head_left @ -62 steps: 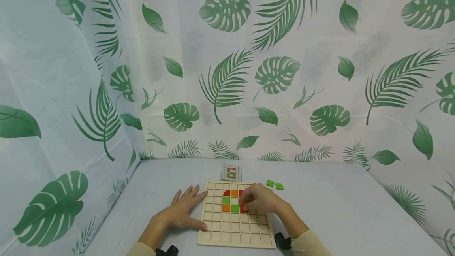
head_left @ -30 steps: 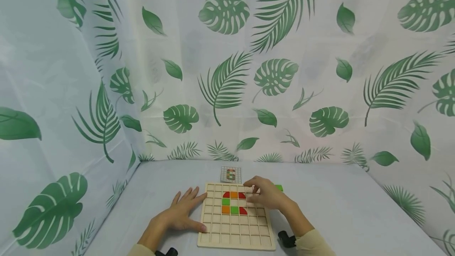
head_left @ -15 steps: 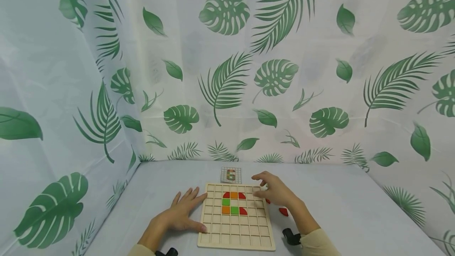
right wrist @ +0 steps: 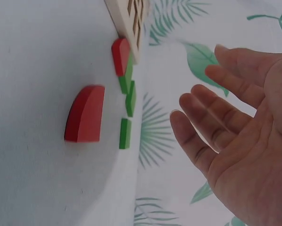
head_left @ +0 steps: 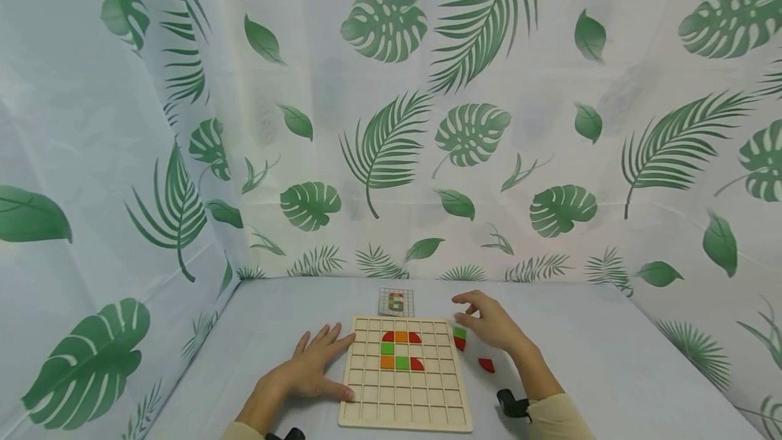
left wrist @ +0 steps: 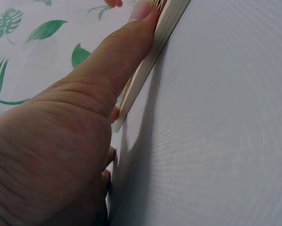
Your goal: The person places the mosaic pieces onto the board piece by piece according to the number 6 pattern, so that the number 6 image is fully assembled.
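While the left hand [head_left: 310, 364] and right hand [head_left: 492, 324] are showing parted fingers, the lower-centre loose green tile [head_left: 460, 333] is looking light, stiff, edge-pinchable.

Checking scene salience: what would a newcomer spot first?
In the head view, big green leaf prints cover the backdrop. Below, red, orange and green tiles sit in the wooden grid board, the left hand touching its left edge. The right hand hovers empty near loose pieces beyond the board's right edge.

Grid board [head_left: 404, 394] before you, your left grip [head_left: 308, 365] touching its left edge, your right grip [head_left: 491, 321] near loose tiles [head_left: 486, 364] on its right, printed card [head_left: 396, 302] behind it.
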A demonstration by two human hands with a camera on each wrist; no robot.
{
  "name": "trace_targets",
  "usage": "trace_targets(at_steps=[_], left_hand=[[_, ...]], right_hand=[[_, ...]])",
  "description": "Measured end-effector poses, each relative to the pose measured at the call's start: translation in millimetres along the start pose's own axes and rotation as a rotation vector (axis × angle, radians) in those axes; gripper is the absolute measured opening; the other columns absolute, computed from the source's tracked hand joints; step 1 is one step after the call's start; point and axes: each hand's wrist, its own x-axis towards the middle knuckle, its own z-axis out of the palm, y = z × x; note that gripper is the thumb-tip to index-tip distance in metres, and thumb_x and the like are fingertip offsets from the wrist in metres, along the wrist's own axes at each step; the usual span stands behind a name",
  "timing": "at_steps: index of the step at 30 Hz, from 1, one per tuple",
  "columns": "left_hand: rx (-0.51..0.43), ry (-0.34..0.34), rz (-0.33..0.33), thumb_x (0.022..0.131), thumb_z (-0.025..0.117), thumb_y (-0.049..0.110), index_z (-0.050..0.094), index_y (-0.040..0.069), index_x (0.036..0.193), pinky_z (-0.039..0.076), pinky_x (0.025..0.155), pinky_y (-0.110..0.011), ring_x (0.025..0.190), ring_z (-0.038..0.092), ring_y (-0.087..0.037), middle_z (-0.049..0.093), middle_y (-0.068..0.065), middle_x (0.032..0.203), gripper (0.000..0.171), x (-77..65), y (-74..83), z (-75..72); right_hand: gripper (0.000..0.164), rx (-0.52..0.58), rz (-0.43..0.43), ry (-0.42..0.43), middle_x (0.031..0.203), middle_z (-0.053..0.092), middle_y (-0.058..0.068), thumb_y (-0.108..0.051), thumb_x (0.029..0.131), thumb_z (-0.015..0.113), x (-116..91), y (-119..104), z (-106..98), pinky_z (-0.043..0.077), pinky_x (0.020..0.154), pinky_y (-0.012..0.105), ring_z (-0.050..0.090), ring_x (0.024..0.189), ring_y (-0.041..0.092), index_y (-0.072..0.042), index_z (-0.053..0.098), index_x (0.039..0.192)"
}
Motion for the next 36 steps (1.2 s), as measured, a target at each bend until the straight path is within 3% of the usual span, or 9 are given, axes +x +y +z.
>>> trace_targets(at_steps=[8, 17, 24, 30, 36], left_hand=[[-0.006, -0.017, -0.009, 0.068, 0.079, 0.08, 0.037, 0.029, 0.163, -0.005, 0.126, -0.071, 0.163, 0.007, -0.04, 0.017, -0.015, 0.174, 0.115, -2.3, 0.7, 0.4], [0.0, -0.015, 0.012, 0.071, 0.079, 0.077, 0.035, 0.028, 0.163, -0.004, 0.126, -0.071, 0.162, 0.007, -0.041, 0.017, -0.016, 0.174, 0.113, -5.2, 4.2, -1.4], [-0.002, -0.013, 0.016, 0.071, 0.079, 0.077, 0.035, 0.028, 0.164, -0.004, 0.126, -0.071, 0.163, 0.007, -0.04, 0.016, -0.016, 0.174, 0.113, -3.7, 2.8, -1.2], [-0.001, -0.009, 0.011, 0.071, 0.079, 0.078, 0.036, 0.029, 0.163, -0.004, 0.126, -0.071, 0.163, 0.007, -0.04, 0.017, -0.015, 0.174, 0.114, -2.1, 1.1, -0.4], [-0.001, -0.005, 0.005, 0.069, 0.078, 0.079, 0.035, 0.03, 0.163, -0.006, 0.126, -0.07, 0.163, 0.006, -0.039, 0.016, -0.014, 0.175, 0.115, -2.8, 0.6, -1.9]], right_hand=[[0.037, 0.036, 0.062, -0.001, 0.135, 0.064, 0.017, -0.015, 0.099, 0.072, -3.1, 16.0, -3.2, 0.053, 0.074, 0.034, 0.061, 0.108, 0.028, -0.007, 0.066, 0.134], [0.044, 0.0, 0.129, 0.015, 0.137, 0.065, 0.017, -0.026, 0.098, 0.073, -2.5, 28.8, -2.9, 0.057, 0.089, 0.047, 0.06, 0.12, 0.036, -0.004, 0.065, 0.136], [0.04, -0.061, 0.18, -0.022, 0.129, 0.067, 0.017, -0.015, 0.093, 0.077, 4.8, 37.6, -4.1, 0.057, 0.076, 0.039, 0.061, 0.104, 0.028, 0.0, 0.068, 0.129], [0.035, -0.14, 0.203, -0.05, 0.118, 0.071, 0.016, -0.007, 0.086, 0.081, 9.6, 50.8, -0.2, 0.059, 0.082, 0.045, 0.065, 0.1, 0.027, 0.001, 0.073, 0.119], [0.025, -0.148, 0.229, -0.049, 0.104, 0.072, 0.012, -0.004, 0.084, 0.08, 9.7, 48.1, -0.6, 0.058, 0.076, 0.043, 0.063, 0.092, 0.025, 0.001, 0.076, 0.108]])
